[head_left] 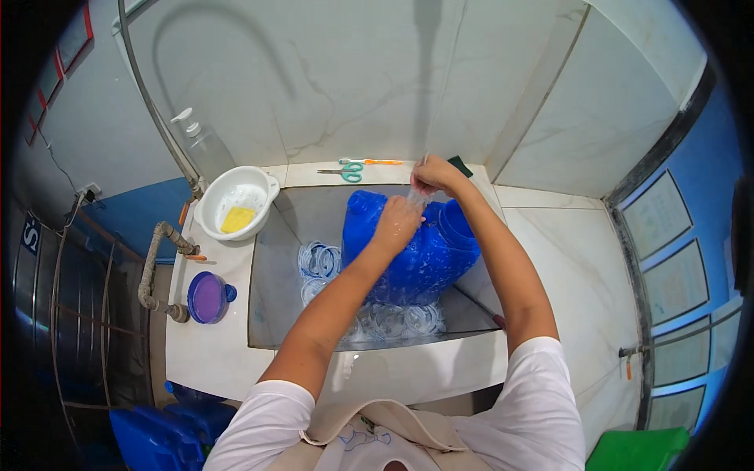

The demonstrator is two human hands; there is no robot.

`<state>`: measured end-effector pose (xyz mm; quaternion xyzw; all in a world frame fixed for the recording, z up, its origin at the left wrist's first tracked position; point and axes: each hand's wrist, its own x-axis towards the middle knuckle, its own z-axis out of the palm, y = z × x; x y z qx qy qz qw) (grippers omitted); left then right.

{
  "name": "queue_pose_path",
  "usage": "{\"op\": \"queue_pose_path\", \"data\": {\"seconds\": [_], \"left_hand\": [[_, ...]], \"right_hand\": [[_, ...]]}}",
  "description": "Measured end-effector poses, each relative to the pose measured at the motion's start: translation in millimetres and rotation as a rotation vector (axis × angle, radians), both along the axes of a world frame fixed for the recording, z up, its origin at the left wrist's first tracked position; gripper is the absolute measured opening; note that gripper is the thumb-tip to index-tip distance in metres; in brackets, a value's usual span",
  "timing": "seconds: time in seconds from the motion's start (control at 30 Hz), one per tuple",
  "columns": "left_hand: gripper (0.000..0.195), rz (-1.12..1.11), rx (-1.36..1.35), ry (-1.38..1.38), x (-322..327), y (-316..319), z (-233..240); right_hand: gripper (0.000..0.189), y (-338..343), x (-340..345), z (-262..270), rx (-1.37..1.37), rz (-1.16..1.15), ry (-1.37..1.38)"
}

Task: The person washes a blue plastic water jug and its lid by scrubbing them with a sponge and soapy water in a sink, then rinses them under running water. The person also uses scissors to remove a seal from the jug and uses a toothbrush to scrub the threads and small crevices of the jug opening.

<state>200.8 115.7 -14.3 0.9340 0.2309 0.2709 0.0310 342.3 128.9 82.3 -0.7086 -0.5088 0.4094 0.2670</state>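
Observation:
A large blue plastic water jug [406,265] lies in the grey sink basin [277,218], wet with drops and patches of foam. Above its upper side, my left hand [399,225] and my right hand [437,176] are close together with fingers curled. Between them is a translucent piece, apparently thin clear plastic [417,199]; its exact shape is blurred. A thin bright line, perhaps a trickle of water [434,126], comes down to my right hand. Below and beside the jug sit several clear round plastic pieces with blue-white rims [320,260], partly covered by the jug and my left forearm.
Scissors [344,171] and an orange toothbrush [377,162] lie on the back ledge, a dark green pad [460,166] beyond my right hand. To the left stand a white basin [235,176] with a yellow sponge [238,219], a pump bottle [206,147], a purple bowl [207,298] and a pipe tap [154,265].

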Motion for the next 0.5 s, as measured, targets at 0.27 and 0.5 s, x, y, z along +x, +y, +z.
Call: {"op": "queue_pose_path", "data": {"seconds": [0.27, 0.5], "left_hand": [[0.043, -0.163, -0.201, 0.240, -67.4, 22.3, 31.9], [0.055, 0.068, -0.267, 0.330, -109.3, 14.7, 23.0]], "right_hand": [[0.011, -0.5, -7.6, 5.6, -0.103, 0.043, 0.034], [0.013, 4.9, 4.1, 4.7, -0.048, 0.035, -0.042]]}}
